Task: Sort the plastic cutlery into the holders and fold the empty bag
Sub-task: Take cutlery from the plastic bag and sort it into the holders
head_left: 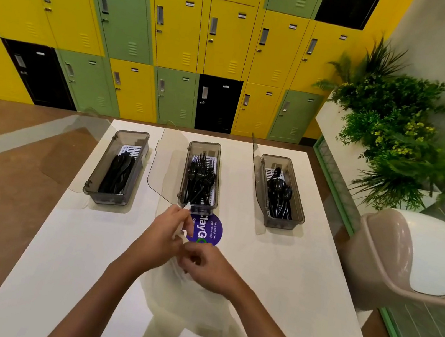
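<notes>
sorting looks finished: black plastic knives [118,173], forks [200,181] and spoons [279,196] fill three smoky holders beyond the purple round sticker [209,232]. left hand [164,236] and right hand [207,266] pinch the clear empty bag [183,230] just before it; folding remains.

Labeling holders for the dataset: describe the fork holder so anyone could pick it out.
On the white table in front of the lockers, three smoky clear holders stand in a row with lids open. The fork holder is the middle one, just beyond the purple round sticker. Only it shows black tines; the left one holds knives, the right one spoons.
</notes>
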`<state>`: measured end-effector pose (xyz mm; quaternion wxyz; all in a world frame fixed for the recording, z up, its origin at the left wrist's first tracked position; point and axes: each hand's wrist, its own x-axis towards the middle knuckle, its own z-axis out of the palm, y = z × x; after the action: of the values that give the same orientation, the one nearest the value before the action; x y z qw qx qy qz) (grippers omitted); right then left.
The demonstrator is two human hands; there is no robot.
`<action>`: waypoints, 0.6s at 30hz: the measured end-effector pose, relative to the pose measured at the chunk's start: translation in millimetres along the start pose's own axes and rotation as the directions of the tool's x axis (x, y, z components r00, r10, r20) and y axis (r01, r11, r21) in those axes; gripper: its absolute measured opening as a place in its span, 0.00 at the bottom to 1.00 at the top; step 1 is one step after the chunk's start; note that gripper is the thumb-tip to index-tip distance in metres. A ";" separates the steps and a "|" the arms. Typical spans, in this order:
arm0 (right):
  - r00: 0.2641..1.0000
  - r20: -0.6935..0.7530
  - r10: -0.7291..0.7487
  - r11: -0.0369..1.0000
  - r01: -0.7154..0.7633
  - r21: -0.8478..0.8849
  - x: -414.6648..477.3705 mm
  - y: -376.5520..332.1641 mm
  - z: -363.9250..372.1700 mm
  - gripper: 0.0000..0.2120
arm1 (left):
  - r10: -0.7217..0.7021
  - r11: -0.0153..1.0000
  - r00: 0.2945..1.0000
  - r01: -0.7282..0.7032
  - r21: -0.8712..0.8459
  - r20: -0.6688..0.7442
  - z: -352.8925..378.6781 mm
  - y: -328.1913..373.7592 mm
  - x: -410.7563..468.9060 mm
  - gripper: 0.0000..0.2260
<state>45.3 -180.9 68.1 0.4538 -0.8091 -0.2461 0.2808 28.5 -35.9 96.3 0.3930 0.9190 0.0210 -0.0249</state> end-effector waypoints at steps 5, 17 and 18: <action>0.972 0.117 0.206 0.926 -0.155 -0.344 8.2 23.8 7.2 0.17 | -0.014 1.000 1.000 0.014 -0.026 0.006 -4.8 1.6 -0.7 0.13; 0.818 0.005 0.575 0.608 -0.423 -0.672 -1.5 49.0 -27.0 0.53 | -0.344 0.840 0.882 0.135 0.525 0.323 1.2 -21.0 -17.3 0.37; 0.828 0.008 0.560 0.603 -0.401 -0.690 -1.6 48.9 -26.8 0.51 | -0.333 0.870 0.877 0.145 0.472 0.345 0.3 -20.7 -16.8 0.40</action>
<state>69.3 -220.8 37.3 0.0127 -0.9143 -0.1502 0.3759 10.5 -22.1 82.2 0.1685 0.9459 0.0473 -0.2733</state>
